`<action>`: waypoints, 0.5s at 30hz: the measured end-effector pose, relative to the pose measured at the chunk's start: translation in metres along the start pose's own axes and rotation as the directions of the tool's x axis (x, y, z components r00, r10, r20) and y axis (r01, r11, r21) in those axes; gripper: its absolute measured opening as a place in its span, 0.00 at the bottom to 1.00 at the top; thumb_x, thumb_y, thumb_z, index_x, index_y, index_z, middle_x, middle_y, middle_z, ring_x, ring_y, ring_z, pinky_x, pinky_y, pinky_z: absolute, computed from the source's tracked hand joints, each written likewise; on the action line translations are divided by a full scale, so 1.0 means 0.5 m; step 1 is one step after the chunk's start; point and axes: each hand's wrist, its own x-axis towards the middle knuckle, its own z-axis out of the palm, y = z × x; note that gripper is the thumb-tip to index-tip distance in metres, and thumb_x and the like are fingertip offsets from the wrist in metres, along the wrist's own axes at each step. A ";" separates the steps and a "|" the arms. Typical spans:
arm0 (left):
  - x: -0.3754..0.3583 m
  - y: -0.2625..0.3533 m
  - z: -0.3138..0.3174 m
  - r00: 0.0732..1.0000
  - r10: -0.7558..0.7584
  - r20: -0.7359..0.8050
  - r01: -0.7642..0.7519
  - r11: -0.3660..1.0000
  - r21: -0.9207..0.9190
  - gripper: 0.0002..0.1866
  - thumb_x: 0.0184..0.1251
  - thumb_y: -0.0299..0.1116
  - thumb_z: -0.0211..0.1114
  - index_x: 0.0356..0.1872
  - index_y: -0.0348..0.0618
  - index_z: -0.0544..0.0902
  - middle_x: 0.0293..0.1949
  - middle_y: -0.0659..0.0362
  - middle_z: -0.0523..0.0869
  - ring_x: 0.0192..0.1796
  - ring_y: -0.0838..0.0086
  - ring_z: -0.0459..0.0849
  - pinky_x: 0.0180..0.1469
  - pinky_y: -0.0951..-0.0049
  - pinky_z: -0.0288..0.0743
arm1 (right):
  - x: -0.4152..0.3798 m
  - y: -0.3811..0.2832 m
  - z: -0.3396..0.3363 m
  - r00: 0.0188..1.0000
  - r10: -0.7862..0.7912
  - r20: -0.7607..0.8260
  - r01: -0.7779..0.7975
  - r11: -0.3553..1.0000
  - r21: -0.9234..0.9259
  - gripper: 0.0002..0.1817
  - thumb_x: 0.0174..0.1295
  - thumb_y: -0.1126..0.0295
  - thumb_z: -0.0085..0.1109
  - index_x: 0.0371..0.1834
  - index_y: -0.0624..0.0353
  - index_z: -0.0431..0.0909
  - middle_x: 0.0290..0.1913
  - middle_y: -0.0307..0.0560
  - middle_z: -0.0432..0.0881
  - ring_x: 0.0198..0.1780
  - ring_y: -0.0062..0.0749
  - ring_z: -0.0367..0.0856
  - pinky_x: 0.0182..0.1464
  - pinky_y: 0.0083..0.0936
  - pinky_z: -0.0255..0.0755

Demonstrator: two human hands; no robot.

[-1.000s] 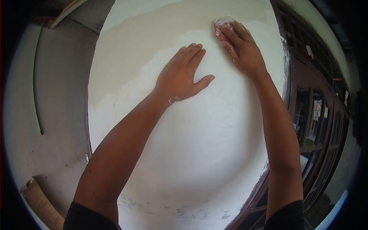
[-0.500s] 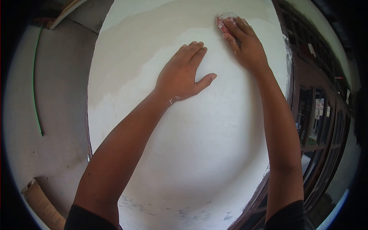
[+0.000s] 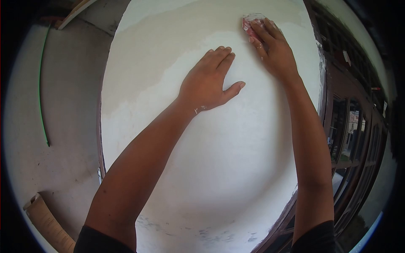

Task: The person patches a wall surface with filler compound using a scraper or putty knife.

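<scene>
A large white panel (image 3: 228,156) fills the middle of the view, with a greyer, smeared-looking area across its upper left. My left hand (image 3: 207,80) lies flat against the panel, its thumb spread away from the fingers; nothing is in it. Higher up and to the right, my right hand (image 3: 272,50) presses a reddish pad (image 3: 248,27) against the surface. White paste coats the pad's upper edge, and my fingers cover much of it, so its exact kind cannot be made out. White specks mark my left wrist and right fingers.
Dark wooden framing with glass panes (image 3: 352,126) runs along the right. A thin green strip (image 3: 41,88) hangs against the grey wall at left. At the lower left stands a curled brown sheet (image 3: 48,217). Dark smudges (image 3: 211,234) mark the panel's lower part.
The whole view has shifted slightly, with panel and hands appearing a little further right. My right hand still holds the pad at nearly the same spot; my left hand stays flat.
</scene>
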 end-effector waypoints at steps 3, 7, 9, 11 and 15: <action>0.000 -0.003 0.000 1.000 0.012 0.003 -0.012 1.000 0.001 0.35 0.71 0.50 0.64 0.70 0.34 0.72 0.72 0.50 0.72 0.76 0.57 0.67 0.78 0.58 0.63 | 0.023 -0.008 0.018 0.998 0.037 0.048 -0.041 0.995 0.094 0.23 0.71 0.55 0.61 0.66 0.50 0.81 0.70 0.59 0.75 0.73 0.55 0.70 0.73 0.42 0.67; -0.001 -0.008 0.002 1.000 0.025 -0.005 -0.025 1.000 -0.005 0.35 0.71 0.50 0.64 0.69 0.34 0.72 0.72 0.50 0.72 0.76 0.57 0.68 0.77 0.59 0.64 | -0.024 -0.011 -0.004 0.988 0.052 0.146 -0.058 0.997 0.041 0.23 0.72 0.55 0.60 0.67 0.49 0.80 0.71 0.58 0.75 0.74 0.54 0.69 0.73 0.42 0.66; 0.000 -0.004 0.001 1.000 0.014 -0.005 -0.014 1.000 -0.015 0.34 0.71 0.50 0.65 0.69 0.34 0.73 0.72 0.50 0.73 0.76 0.57 0.68 0.77 0.59 0.64 | -0.045 -0.013 -0.022 0.986 0.040 0.161 -0.045 0.999 0.025 0.23 0.72 0.55 0.60 0.67 0.49 0.80 0.71 0.58 0.74 0.74 0.54 0.69 0.73 0.42 0.66; 0.000 -0.004 0.000 1.000 0.004 -0.006 -0.004 1.000 -0.022 0.34 0.71 0.49 0.65 0.69 0.34 0.73 0.72 0.50 0.73 0.76 0.57 0.68 0.77 0.59 0.63 | -0.049 -0.014 -0.032 0.993 0.055 0.100 -0.064 0.994 0.091 0.23 0.72 0.54 0.59 0.67 0.47 0.79 0.71 0.57 0.74 0.75 0.54 0.68 0.73 0.42 0.66; 0.001 -0.007 0.002 1.000 0.017 -0.019 -0.017 1.000 -0.020 0.34 0.70 0.49 0.65 0.68 0.33 0.74 0.71 0.50 0.74 0.76 0.57 0.68 0.77 0.59 0.63 | -0.001 -0.010 0.001 0.996 0.070 0.063 -0.075 0.993 0.086 0.23 0.72 0.54 0.60 0.67 0.45 0.80 0.71 0.57 0.75 0.75 0.53 0.68 0.73 0.42 0.66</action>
